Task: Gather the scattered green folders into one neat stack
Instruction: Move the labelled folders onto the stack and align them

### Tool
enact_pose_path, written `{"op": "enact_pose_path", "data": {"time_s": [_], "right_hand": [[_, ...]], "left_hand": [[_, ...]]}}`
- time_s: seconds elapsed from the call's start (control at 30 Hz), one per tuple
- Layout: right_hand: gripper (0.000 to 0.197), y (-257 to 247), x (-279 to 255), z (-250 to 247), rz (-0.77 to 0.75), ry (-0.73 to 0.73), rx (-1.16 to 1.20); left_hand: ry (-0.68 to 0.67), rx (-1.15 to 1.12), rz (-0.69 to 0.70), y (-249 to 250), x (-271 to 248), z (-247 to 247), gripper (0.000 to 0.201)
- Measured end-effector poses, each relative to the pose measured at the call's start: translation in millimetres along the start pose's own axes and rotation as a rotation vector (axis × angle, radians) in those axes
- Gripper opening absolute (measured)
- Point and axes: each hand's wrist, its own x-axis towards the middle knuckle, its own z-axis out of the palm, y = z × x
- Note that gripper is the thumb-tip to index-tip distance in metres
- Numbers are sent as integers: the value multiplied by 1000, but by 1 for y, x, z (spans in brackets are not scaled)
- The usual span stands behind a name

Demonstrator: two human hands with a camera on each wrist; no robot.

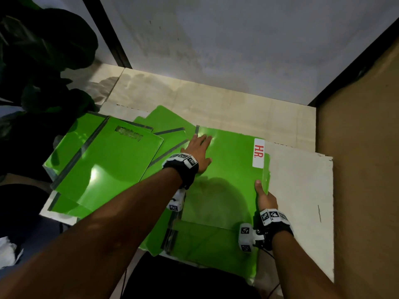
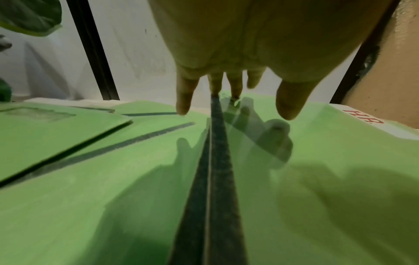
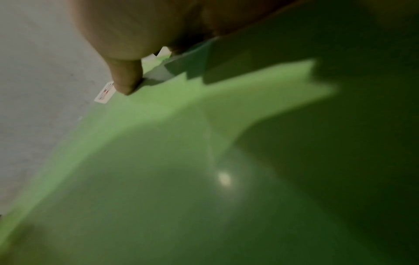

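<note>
Several glossy green folders lie scattered and overlapping on a white board. The top one, the HR folder, carries a white label with red letters. My left hand lies flat with straight fingers on its far left side, by the dark spine strip. My right hand pinches the folder's right edge, thumb on top near the label; its other fingers are hidden. Another folder with a label window lies to the left, and more fan out behind it.
A dark leafy plant overhangs the left folders. A grey wall rises behind the pale tiled floor. A brown panel borders the board on the right. One more folder lies nearest me, over the board's front edge.
</note>
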Motion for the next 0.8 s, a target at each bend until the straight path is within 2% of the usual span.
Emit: {"op": "enact_pose_path", "data": {"time_s": [0.1,0.3,0.43,0.5,0.57,0.7,0.8], "right_hand": [[74,-1,-2,1,-12,0,12],[77,0,-3,0,-10,-11,15],[67,2,2,-1,-29,-2,15],[63,2,2,-1,-35,-5,25],[59,0,1,-1,-40,-16,26],[63,1,5,-4,-46,-19,14],[65,3,5,-2,-42,-30,28]], "left_hand": [[-47,40,21,3,3,4,80],[57,97,44,2,21,-13,75],[-87,154,43,-6,39,-25,76],[-108,168,34,-8,43,-29,78],[-104,189,23,-8,47,-31,85],[-206,315,-12,2,49,-29,117],[-173,321,-31,2,45,-33,119]]}}
